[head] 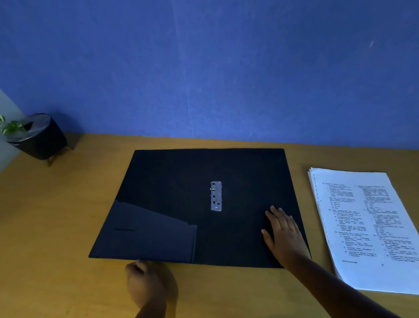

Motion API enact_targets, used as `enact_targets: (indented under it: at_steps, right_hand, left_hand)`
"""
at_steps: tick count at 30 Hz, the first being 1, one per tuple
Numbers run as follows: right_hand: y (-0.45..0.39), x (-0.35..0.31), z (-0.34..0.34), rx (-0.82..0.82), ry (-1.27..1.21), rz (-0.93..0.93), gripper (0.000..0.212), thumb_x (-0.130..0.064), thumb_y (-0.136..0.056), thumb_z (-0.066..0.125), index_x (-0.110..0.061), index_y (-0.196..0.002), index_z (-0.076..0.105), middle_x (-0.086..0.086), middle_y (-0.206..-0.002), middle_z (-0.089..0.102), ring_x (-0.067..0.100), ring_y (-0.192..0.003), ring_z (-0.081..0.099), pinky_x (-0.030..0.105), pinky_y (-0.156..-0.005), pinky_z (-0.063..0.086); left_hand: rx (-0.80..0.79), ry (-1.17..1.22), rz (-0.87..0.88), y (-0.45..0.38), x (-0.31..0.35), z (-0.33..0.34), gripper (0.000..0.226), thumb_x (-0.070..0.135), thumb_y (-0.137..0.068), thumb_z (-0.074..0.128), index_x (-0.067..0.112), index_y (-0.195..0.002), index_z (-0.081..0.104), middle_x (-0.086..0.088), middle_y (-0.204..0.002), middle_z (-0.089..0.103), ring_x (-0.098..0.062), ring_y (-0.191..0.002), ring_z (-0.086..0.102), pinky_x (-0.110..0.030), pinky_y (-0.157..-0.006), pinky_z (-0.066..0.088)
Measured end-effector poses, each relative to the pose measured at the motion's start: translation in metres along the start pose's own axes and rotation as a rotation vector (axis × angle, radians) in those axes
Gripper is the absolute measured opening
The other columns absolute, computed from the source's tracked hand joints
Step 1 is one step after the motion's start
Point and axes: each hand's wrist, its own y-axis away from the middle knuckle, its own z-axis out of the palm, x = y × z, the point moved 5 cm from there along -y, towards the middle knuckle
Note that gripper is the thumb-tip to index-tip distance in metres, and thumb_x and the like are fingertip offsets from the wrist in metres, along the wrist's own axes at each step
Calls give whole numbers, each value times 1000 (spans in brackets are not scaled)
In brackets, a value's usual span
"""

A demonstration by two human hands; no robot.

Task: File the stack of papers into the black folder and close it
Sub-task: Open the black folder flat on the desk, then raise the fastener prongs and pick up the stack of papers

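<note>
1. The top sheet of the stack of papers point(369, 226) carries two columns of small black print, too blurred to read any word or number.
2. The black folder point(170, 190) and its metal clip point(216, 196) show no legible label or brand.

On the table point(53, 230): 1 black folder point(170, 190) lying open mid-table, with 1 metal clip point(216, 196) inside it; 1 stack of papers point(369, 226) toward the right edge; 1 potted plant point(34, 136) in the far left corner; 2 hands, the left hand point(145, 281) and the right hand point(285, 234).
</note>
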Motion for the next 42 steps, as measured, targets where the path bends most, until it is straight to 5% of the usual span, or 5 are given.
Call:
enact_targets:
  at_steps: [10,18,22,28,42]
  right_hand:
    - [-4,3,-3,-11,-42,17,56,-41,-97,37,-23,-147,23,-3,-158,20,14,-148,10,30,-118,3]
    - [-28,-3,-19,-4,-114,26,59,-42,-96,40,-26,-148,19,-1,-159,16,20,-147,12,37,-119,14]
    - [-38,4,-17,3,-223,47,59,-45,-95,38,-27,-148,18,-5,-159,14,14,-148,7,34,-118,11]
    - [-32,16,-2,-42,-50,-14,58,-50,-96,30,-27,-148,19,-8,-160,10,6,-145,-6,28,-118,-4]
    - [-30,19,-2,-22,-50,-13,53,-48,-97,25,-29,-146,24,-9,-159,13,0,-140,-10,26,-117,-6]
  left_hand:
    - [-244,-232,203,23,33,43,20,26,-98,35,10,-88,41,-6,-69,52,-32,-69,56,-34,-53,35]
    - [-469,-565,770,28,79,101,30,16,-93,46,10,-121,54,-8,-118,57,-24,-112,52,-35,-88,48]
    - [-666,-783,994,39,80,138,55,31,-96,39,15,-146,22,-1,-156,21,-18,-146,12,-38,-117,19]
    - [-761,-905,1001,47,61,163,67,42,-97,30,14,-148,-3,0,-159,-7,-14,-146,-5,-36,-119,5]
    - [-675,-912,1057,41,51,160,80,57,-86,1,6,-147,-1,-8,-158,6,-16,-142,-9,-31,-116,-3]
